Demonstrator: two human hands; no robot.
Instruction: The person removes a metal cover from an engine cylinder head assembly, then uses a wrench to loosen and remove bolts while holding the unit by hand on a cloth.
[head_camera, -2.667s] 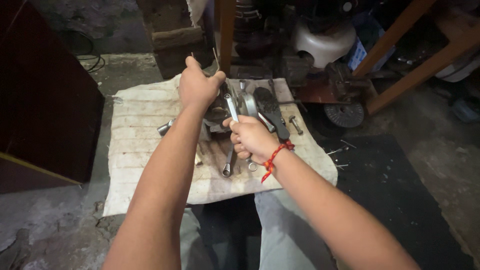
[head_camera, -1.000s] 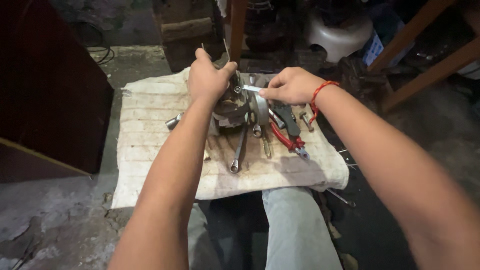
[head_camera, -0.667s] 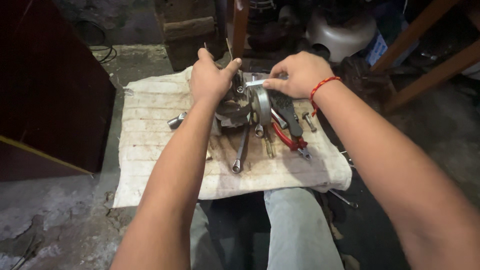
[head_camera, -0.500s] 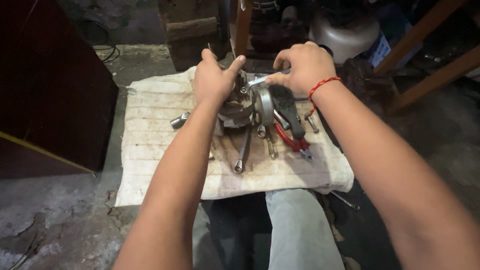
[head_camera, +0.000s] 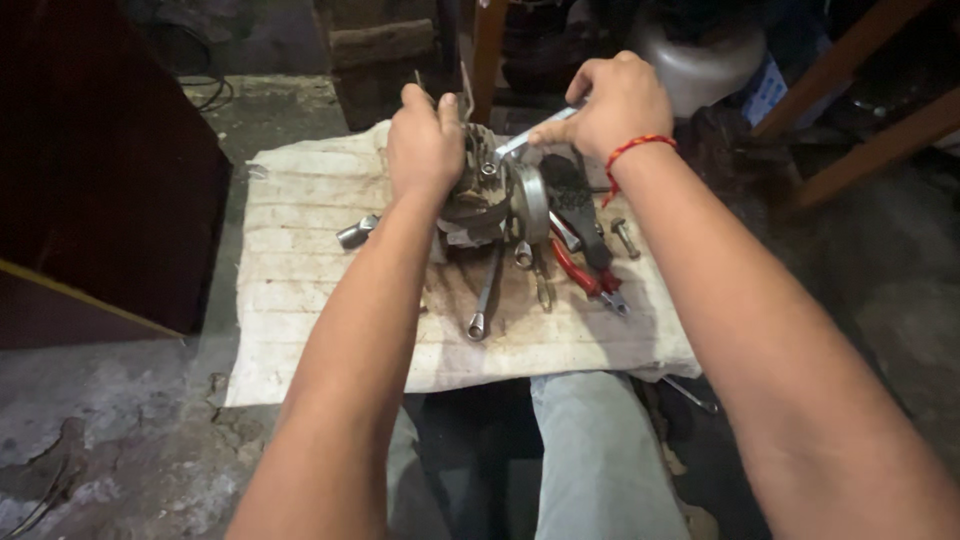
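A greasy metal engine part (head_camera: 478, 200) stands on a dirty white cloth (head_camera: 300, 280) on the floor. My left hand (head_camera: 425, 145) presses down on top of the part, fingers closed around it. My right hand (head_camera: 612, 100), with a red thread on its wrist, grips a silver wrench (head_camera: 525, 140) whose head sits on a bolt at the top of the part. A round metal ring (head_camera: 530, 200) leans against the part's right side.
On the cloth lie a socket (head_camera: 355, 233), a long spanner (head_camera: 484, 300), red-handled pliers (head_camera: 580, 272), a black tool (head_camera: 580, 205) and a bolt (head_camera: 625, 238). A dark cabinet (head_camera: 90, 170) stands left. Wooden legs (head_camera: 850, 100) and a white tank (head_camera: 700, 50) are behind. My knees are below.
My right hand has left the tools on the cloth, gone up to the top of the part with the wrench and swung it further back. The left hand stayed on the part.
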